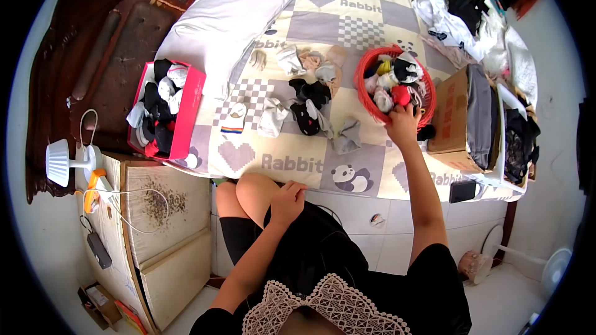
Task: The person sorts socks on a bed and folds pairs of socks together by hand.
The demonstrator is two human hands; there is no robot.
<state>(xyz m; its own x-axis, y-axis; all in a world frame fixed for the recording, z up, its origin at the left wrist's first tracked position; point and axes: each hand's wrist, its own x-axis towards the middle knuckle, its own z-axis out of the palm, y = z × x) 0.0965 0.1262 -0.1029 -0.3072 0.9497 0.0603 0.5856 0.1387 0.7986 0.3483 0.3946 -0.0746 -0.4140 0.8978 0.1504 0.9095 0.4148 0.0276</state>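
Spread across most of the view was a bed (372,167) under a checked quilt printed with hearts, pandas and the word "Rabbit". At its head lay a grey pillow (233,15), and along the far right edge sat a heap of clothes (472,6). Beside the bed stood a worn wooden nightstand (164,229) carrying a small white lamp (62,161) and some cables. On the right part of the quilt rested a cardboard box (453,115) with dark folded cloth in it. At the left edge of the quilt, just below the pillow, a pink box (180,115) held black and white socks. Between that box and the right side, loose socks (304,105) lay scattered over the quilt, some paired, some single.

Just left of the cardboard box stood a red basket (366,90), round, with an open-weave wall, filled with mixed socks in black, white, red and yellow. The person sat at the bedside with bare knees against the mattress. The right hand (402,125) was stretched out to the near rim of the basket, its fingers reaching in among the socks; whether they were clenched on one could not be told. The left hand (288,197) rested released on the left knee, fingers loosely curled, holding nothing.
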